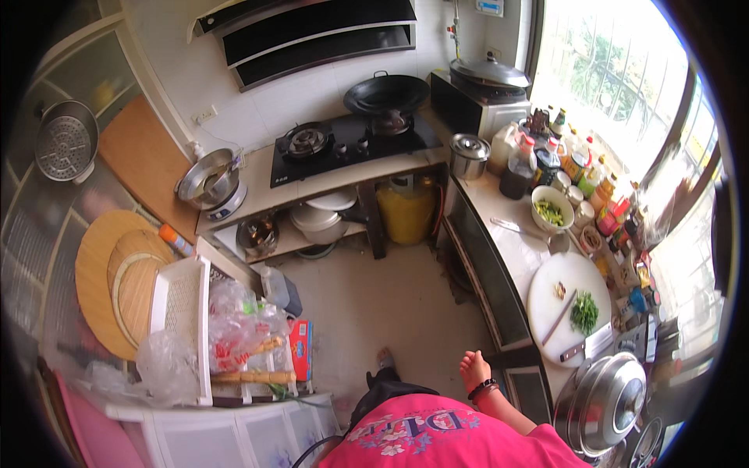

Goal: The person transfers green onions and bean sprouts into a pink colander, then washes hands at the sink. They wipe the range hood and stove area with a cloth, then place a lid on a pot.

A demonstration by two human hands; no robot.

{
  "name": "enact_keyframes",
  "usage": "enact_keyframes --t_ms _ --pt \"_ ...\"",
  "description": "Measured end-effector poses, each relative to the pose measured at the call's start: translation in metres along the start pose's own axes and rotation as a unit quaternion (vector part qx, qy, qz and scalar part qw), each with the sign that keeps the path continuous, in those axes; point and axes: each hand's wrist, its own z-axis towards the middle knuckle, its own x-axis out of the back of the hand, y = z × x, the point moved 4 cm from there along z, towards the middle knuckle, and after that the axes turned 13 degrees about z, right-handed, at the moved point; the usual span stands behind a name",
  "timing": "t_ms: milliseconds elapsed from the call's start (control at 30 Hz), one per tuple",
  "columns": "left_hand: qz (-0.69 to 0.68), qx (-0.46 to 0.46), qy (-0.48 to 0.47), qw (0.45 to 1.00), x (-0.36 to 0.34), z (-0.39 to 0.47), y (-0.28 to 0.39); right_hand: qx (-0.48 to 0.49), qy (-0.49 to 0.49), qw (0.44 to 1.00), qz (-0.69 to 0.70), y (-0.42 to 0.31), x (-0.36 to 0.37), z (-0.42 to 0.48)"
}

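Observation:
My right hand [475, 371], with dark bracelets on the wrist, hangs in front of the counter on the right. Its fingers are loosely bent and slightly apart, and nothing shows in them. My left hand is out of view. On the right counter, beyond my right hand, lies a round white cutting board [544, 298]. Chopped green herbs [584, 313], a small heap of chopped pieces [560, 291], a slim knife or stick [560, 319] and a cleaver [597, 342] rest on it. Behind the board stands a white bowl of cut green vegetables [549, 212].
A lidded steel steamer pot [614, 398] stands near the board. Sauce bottles [519, 169] line the window side. Ahead, a black wok [386, 96] sits on the gas stove [345, 155]. To the left are a steel bowl on a scale [208, 181] and a rack with plastic bags [234, 327].

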Motion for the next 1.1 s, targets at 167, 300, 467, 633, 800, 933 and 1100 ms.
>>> enact_keyframes --t_ms 167,300,467,633,800,933,1100 --pt "-0.436 0.066 -0.027 0.897 0.124 0.186 0.059 0.025 0.016 1.0 0.007 -0.03 -0.129 0.034" --pt "-0.453 0.046 0.002 0.89 0.28 0.295 0.135 0.112 -0.037 0.993 0.006 -0.059 -0.212 0.065" --pt "-0.49 -0.003 0.025 0.871 0.389 0.373 0.204 0.115 -0.006 0.993 -0.011 -0.081 -0.251 0.115" --pt "-0.471 -0.024 0.058 0.88 0.404 0.432 0.242 0.084 -0.023 0.996 -0.006 -0.108 -0.308 0.186" --pt "-0.43 -0.012 0.112 0.896 0.433 0.464 0.255 0.078 -0.087 0.993 -0.026 -0.156 -0.446 0.258" --pt "-0.434 -0.001 0.174 0.884 0.483 0.483 0.261 0.075 -0.2 0.974 -0.081 -0.202 -0.575 0.273" --pt "-0.498 0.004 0.189 0.846 0.535 0.51 0.294 0.037 -0.24 0.961 -0.13 -0.237 -0.652 0.283"
